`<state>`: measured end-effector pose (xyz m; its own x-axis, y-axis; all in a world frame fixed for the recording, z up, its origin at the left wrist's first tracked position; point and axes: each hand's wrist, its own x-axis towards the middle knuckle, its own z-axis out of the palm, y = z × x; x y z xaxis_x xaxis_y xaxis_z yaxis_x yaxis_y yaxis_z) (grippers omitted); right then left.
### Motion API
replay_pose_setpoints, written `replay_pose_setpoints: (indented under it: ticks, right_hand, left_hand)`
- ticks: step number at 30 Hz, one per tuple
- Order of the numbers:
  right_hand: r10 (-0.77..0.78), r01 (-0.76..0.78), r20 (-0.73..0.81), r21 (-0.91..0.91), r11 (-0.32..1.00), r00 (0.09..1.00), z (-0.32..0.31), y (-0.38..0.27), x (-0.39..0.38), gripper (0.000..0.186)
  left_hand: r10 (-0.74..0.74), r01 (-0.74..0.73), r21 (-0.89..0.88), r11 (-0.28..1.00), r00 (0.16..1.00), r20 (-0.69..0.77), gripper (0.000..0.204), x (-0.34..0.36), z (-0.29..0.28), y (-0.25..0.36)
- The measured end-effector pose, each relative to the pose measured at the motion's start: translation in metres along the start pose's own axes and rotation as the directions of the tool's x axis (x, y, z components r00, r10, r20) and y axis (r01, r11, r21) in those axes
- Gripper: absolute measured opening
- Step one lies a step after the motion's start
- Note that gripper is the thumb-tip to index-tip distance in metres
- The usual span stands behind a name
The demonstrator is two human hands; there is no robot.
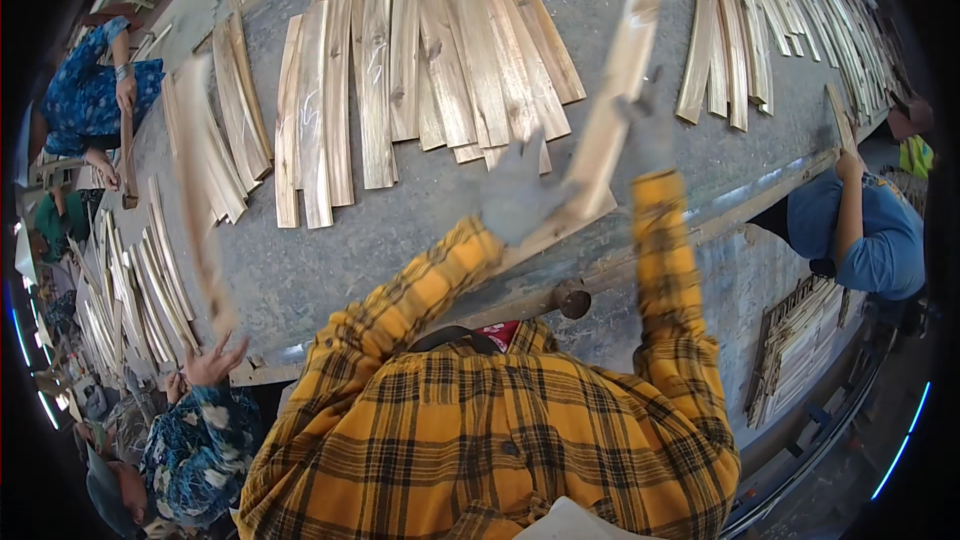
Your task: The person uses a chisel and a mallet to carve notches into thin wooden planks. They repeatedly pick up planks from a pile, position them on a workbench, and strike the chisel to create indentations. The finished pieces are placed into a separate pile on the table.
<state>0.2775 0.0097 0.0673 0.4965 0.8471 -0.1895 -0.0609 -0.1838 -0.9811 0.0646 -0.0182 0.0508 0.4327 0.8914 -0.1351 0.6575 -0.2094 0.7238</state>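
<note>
A long pale wooden board (622,70) with a chalk-like mark slants up and away in front of me, its near end by the table edge. My right hand (650,135), in a grey glove, grips its right edge with fingertips over the wood. My left hand (517,195), also gloved in grey, is beside the near end of this board; motion smears its fingers, so their grip cannot be made out. Beneath the near end, another wooden board (545,237) lies along the table edge, partly covered by my left hand and the slanted board.
Boards fan out across the grey table (430,175), with a large group (377,70) ahead and another stack (735,50) at right. A co-worker (205,440) at left handles a blurred board (195,190). Other people stand far left and right. A round knob (571,298) projects near my chest.
</note>
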Motion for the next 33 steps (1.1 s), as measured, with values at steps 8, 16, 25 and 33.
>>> replay_pose_setpoints:
  ticks: [8,16,25,33]
  right_hand:
    - [-0.274,0.24,0.147,-0.907,0.346,0.951,-0.037,0.0,0.058,0.023]
    - [0.336,0.275,0.252,-0.961,-0.023,0.908,0.097,0.017,-0.059,0.089]
    - [0.508,-0.407,0.481,-0.305,0.861,0.714,0.018,0.048,-0.025,0.074]
    - [0.329,-0.232,0.406,-0.271,0.934,0.853,0.032,0.086,-0.037,0.059]
  left_hand:
    - [-0.341,0.371,0.204,0.906,0.925,-0.167,0.098,0.091,0.006,-0.045]
    - [-0.271,0.27,-0.933,0.236,0.941,0.204,0.074,0.035,-0.016,-0.151]
    - [-0.038,0.49,-0.763,-0.421,0.831,0.555,0.05,-0.033,0.003,-0.122]
    - [-0.255,0.277,-0.94,0.199,0.941,0.223,0.039,-0.031,0.043,-0.115]
